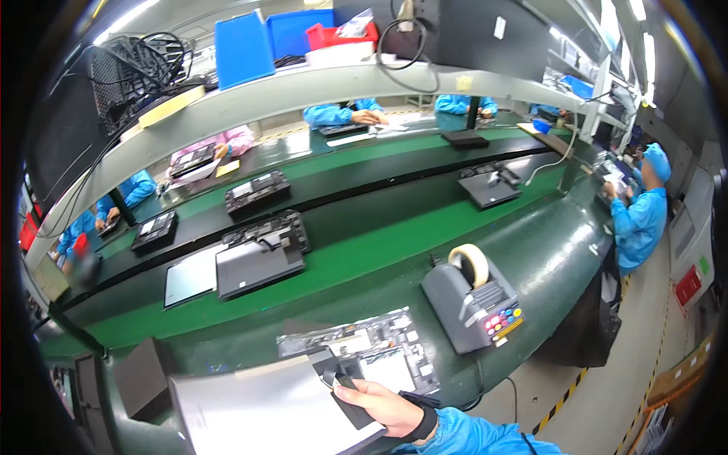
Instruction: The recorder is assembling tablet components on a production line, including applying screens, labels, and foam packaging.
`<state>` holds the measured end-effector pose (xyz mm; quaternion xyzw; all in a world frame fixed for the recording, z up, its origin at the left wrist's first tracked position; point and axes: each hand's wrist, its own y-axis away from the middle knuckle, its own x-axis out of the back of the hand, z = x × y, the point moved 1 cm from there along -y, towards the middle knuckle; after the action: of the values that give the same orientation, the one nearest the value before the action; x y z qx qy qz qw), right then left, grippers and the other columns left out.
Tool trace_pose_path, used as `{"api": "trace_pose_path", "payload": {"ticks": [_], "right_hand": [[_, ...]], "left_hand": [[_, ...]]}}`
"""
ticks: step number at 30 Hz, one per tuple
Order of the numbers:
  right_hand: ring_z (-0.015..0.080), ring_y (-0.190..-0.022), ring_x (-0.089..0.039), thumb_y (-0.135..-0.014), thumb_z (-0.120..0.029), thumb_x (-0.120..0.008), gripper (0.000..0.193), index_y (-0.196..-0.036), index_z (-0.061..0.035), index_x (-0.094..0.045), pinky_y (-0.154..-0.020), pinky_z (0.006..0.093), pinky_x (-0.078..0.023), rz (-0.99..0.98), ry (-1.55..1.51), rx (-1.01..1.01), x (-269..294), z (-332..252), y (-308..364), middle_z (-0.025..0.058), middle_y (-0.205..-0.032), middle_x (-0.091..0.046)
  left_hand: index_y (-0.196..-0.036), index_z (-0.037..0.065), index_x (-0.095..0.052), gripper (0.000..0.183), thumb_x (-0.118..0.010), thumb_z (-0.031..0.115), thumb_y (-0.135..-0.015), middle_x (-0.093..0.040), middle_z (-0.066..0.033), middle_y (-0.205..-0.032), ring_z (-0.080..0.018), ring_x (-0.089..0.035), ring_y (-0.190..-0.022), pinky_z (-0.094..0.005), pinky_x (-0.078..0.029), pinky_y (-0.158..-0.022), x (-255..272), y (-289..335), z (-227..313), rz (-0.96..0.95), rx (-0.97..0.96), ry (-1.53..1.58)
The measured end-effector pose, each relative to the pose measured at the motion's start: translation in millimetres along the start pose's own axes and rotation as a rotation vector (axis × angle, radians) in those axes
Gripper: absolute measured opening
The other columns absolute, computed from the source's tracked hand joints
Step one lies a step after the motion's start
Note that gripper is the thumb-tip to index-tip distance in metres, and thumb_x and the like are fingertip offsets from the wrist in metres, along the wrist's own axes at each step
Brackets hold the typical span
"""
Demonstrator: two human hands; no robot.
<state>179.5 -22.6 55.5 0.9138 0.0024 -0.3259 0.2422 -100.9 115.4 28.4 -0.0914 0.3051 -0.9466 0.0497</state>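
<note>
My right hand (pixel 385 406), in a blue sleeve with a black wristband, comes in from the lower right. Its fingers close on the right edge of a flat laptop display panel (pixel 262 409), near a dark strip and a loose black flap (pixel 331 369). The panel's pale face shines, and its lower part runs out of the picture. Just behind it lies an opened laptop base (pixel 398 341) with its circuit boards bare, partly covered by the panel. My left hand does not show.
A grey tape dispenser (pixel 472 303) with lit buttons stands right of the base. Dark foam blocks (pixel 144 379) lie left. Beyond, a green conveyor (pixel 364 258) carries several laptop parts, including a dark panel (pixel 259 267). A shelf (pixel 303 83) spans above; a blue-clad co-worker (pixel 641 212) stands right.
</note>
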Motion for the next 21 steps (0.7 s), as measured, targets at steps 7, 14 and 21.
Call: {"api": "trace_pose_path", "payload": {"ticks": [7, 14, 21], "right_hand": [[0.0087, -0.073, -0.060, -0.096, -0.045, -0.045, 0.039, -0.110, -0.0106, -0.058, -0.056, 0.0222, -0.048, -0.561, -0.655, -0.165, -62.2, 33.4, -20.6, -0.0017, -0.090, -0.062], [0.0165, -0.076, -0.065, -0.098, -0.033, -0.046, 0.040, -0.121, 0.0006, -0.048, -0.061, 0.0277, -0.055, -0.336, 0.288, -0.146, -3.8, 5.7, 27.8, 0.0128, -0.096, -0.065], [0.0305, -0.091, -0.064, -0.097, -0.036, -0.039, 0.042, -0.110, 0.0012, -0.054, -0.068, 0.0420, -0.058, 0.253, -0.124, 0.562, 40.1, -75.5, 88.2, 0.0151, -0.115, -0.058]], "left_hand": [[-0.119, 0.000, -0.048, 0.040, -0.055, 0.029, -0.092, -0.062, -0.0144, -0.099, -0.0293, -0.059, -0.103, -0.0432, -0.047, -0.089, -69.4, -46.6, 11.9, -0.705, 0.117, 1.091], [-0.092, 0.003, -0.056, 0.030, -0.064, 0.031, -0.089, -0.060, -0.0037, -0.089, -0.0108, -0.054, -0.084, -0.0266, -0.044, -0.081, -160.8, -64.1, 77.5, -0.792, 0.384, 0.660], [-0.089, 0.000, -0.059, 0.024, -0.066, 0.024, -0.087, -0.060, -0.0004, -0.076, -0.0070, -0.053, -0.069, -0.0239, -0.044, -0.062, -205.5, -72.6, 76.2, -1.214, 0.362, 0.272]]}}
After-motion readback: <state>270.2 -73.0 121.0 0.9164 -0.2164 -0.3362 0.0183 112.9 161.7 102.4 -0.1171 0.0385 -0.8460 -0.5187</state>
